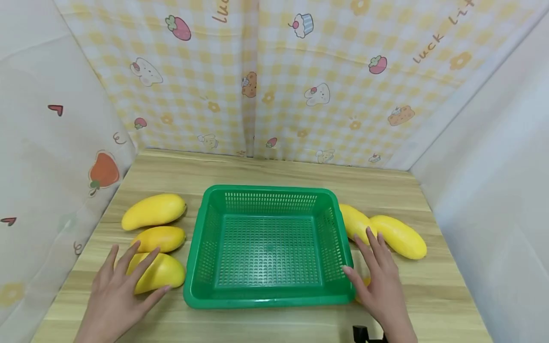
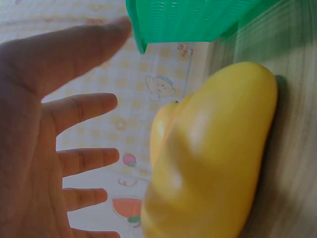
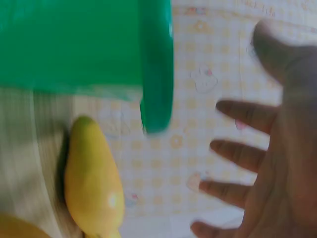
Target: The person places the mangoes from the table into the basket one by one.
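Observation:
A green plastic basket (image 1: pixel 270 303) with a perforated floor sits in the middle of the table, nothing inside it. My left hand (image 1: pixel 117 290) is spread over the nearest of three yellow mangoes on the left side; in the left wrist view a gap shows between its fingers and this mango (image 2: pixel 213 153). Behind it lie a smaller mango (image 1: pixel 167 238) and a longer one (image 1: pixel 153 211). With fingers extended, my right hand (image 1: pixel 381 286) hovers by the basket's right rim. Past its fingertips are two mangoes, one against the basket (image 1: pixel 352 220) and one farther right (image 1: pixel 399 237). Another yellow piece is mostly hidden beneath this hand.
The wood-grain table (image 1: pixel 274 166) ends at a checked cloth backdrop (image 1: pixel 283 95). White cloth walls stand on the left (image 1: pixel 51 157) and right (image 1: pixel 484 181). A small black object (image 1: pixel 360 333) shows at the front edge by the right wrist.

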`<act>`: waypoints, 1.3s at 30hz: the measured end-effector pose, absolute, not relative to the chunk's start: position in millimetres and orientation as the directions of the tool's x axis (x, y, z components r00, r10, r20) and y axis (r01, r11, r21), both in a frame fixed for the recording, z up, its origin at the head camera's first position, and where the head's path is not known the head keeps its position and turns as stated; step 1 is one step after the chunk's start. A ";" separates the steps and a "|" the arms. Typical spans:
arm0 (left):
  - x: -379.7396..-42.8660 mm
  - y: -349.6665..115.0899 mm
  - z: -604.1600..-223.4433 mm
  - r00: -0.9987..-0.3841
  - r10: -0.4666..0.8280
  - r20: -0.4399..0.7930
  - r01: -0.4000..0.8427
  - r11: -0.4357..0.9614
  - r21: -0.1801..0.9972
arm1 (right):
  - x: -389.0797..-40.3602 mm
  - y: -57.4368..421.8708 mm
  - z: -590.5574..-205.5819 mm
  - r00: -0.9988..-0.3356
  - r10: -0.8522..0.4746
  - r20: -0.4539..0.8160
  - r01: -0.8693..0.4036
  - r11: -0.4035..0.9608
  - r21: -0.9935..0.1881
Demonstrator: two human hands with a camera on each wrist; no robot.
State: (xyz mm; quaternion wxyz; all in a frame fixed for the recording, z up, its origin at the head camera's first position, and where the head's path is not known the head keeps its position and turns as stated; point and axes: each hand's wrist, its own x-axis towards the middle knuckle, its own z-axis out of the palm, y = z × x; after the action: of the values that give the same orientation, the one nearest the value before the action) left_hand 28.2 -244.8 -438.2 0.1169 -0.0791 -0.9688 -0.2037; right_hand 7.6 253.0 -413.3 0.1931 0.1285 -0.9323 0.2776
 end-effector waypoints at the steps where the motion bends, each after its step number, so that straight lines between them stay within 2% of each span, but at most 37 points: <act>1: 28.4 -245.5 -440.2 -0.963 0.106 0.250 0.198 0.904 0.379 | 8.7 251.3 -414.4 -0.899 -0.113 0.423 -0.329 0.812 -0.482; 6: 29.7 -246.6 -447.2 -0.974 0.094 0.205 0.169 0.907 0.386 | 12.0 242.6 -417.9 -0.922 -0.019 0.386 -0.237 0.817 -0.526; 13: 27.2 -244.7 -452.2 -0.972 0.028 0.232 0.107 0.935 0.337 | 9.2 234.0 -419.2 -0.938 0.001 0.346 -0.198 0.818 -0.539; 23: 25.4 -254.2 -454.9 -0.962 0.151 0.228 0.213 0.936 0.281 | 6.9 225.7 -423.7 -0.967 0.058 0.247 -0.098 0.813 -0.573; 28: 23.9 -259.1 -453.7 -0.956 0.190 0.225 0.244 0.939 0.243 | 6.1 221.1 -427.7 -0.962 0.067 0.265 -0.093 0.832 -0.547; 34: 23.5 -262.9 -449.8 -0.970 0.199 0.140 0.230 0.936 0.266 | 1.7 219.9 -430.2 -0.951 0.056 0.303 -0.113 0.851 -0.512; 39: 19.6 -261.0 -450.0 -0.972 0.206 0.114 0.231 0.925 0.300 | 2.5 224.6 -428.0 -0.970 0.081 0.231 -0.054 0.851 -0.523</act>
State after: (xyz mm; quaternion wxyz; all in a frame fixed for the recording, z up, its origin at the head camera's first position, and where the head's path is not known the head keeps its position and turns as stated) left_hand 19.6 -261.0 -450.0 0.0401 -0.1115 -0.9803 -0.1578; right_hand 2.5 224.6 -428.0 0.1231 -0.0072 -0.9541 0.2730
